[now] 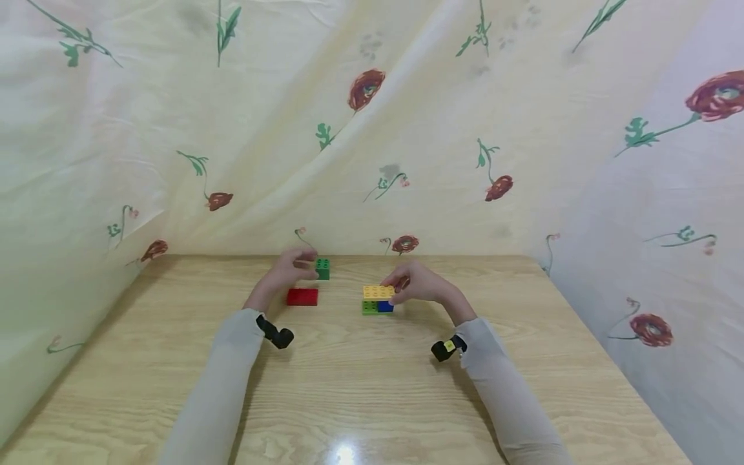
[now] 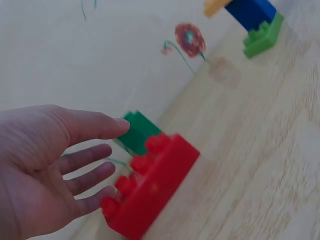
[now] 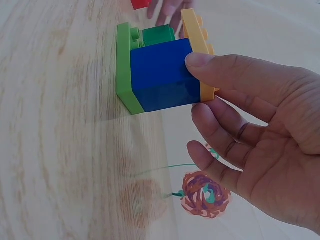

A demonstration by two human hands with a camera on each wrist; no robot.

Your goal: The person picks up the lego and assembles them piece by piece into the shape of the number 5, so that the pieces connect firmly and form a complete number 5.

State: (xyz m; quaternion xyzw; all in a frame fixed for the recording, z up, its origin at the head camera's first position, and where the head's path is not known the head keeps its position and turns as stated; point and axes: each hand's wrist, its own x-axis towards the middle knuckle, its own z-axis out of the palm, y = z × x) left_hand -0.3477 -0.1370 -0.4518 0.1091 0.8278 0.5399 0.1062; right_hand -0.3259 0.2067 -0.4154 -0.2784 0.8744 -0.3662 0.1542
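And here's the desk (image 1: 360,368), pale wood with streaky grain, a bright glare (image 1: 345,454) at the near edge! Behind it rises a cream cloth (image 1: 279,116), rippling with soft folds, scattered with red flowers (image 1: 367,90) and green stems (image 1: 668,134), one bloom's faint reflection (image 3: 142,204) on the wood!

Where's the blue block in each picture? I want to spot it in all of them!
Head: the blue block is just right of centre, below the middle.
Left wrist: blue block at the top edge, toward the right.
Right wrist: blue block just above centre.
Shared landmark: the light green brick, touching it in every view.
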